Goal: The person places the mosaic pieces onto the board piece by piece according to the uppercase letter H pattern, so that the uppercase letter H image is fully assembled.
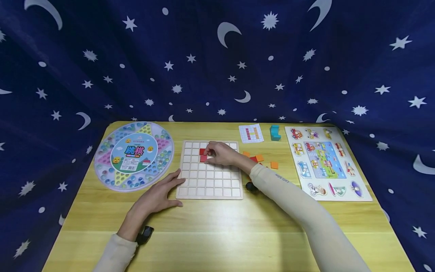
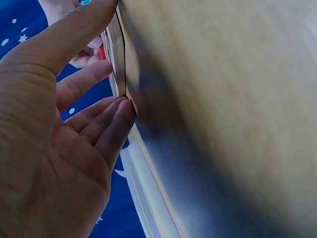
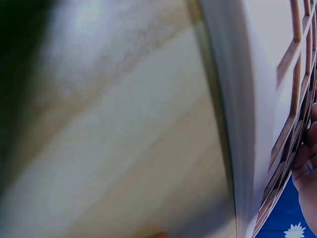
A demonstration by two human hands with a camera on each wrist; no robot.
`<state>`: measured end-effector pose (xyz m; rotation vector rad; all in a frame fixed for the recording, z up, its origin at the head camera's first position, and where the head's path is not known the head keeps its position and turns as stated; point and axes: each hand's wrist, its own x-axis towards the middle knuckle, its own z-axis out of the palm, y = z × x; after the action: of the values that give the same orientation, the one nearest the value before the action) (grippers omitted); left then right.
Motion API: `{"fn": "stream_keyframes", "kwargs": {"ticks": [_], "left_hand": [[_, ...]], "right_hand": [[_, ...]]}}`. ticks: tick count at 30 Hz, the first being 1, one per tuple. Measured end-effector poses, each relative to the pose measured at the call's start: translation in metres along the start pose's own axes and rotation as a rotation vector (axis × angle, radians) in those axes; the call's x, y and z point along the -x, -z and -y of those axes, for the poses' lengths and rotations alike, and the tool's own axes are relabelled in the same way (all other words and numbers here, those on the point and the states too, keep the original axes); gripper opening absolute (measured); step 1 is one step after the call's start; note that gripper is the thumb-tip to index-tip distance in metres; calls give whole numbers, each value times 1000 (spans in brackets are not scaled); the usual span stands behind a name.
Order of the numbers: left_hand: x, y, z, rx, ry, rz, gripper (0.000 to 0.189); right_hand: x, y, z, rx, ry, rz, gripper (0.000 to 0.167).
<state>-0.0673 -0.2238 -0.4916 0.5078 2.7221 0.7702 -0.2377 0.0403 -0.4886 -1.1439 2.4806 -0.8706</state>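
A square wooden grid board (image 1: 210, 184) lies in the middle of the table. Two red square tiles sit one behind the other in its upper part, and my right hand (image 1: 222, 154) reaches over from the right. Its thumb and index finger pinch the nearer red tile (image 1: 203, 158); the farther red tile (image 1: 202, 151) lies just beyond. In the right wrist view only part of the right hand (image 3: 308, 158) shows, at the right edge beside the grid. My left hand (image 1: 158, 196) rests at the board's left edge, fingers extended and touching it, thumb spread toward the front.
Loose orange tiles (image 1: 274, 165) and red ones lie right of the board, partly under the right forearm. Behind them are a pattern card (image 1: 251, 133) and a teal block (image 1: 275, 133). A picture puzzle board (image 1: 343, 192) lies right; a round Chinese checkers set (image 1: 134, 153) lies left.
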Motion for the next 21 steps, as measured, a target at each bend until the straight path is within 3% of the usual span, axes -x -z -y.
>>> {"fn": "stream_keyframes", "kwargs": {"ticks": [21], "left_hand": [[0,1,1,9,-6,-4,72]], "right_hand": [[-1,-2,4,-4,-10,-2,20]]}}
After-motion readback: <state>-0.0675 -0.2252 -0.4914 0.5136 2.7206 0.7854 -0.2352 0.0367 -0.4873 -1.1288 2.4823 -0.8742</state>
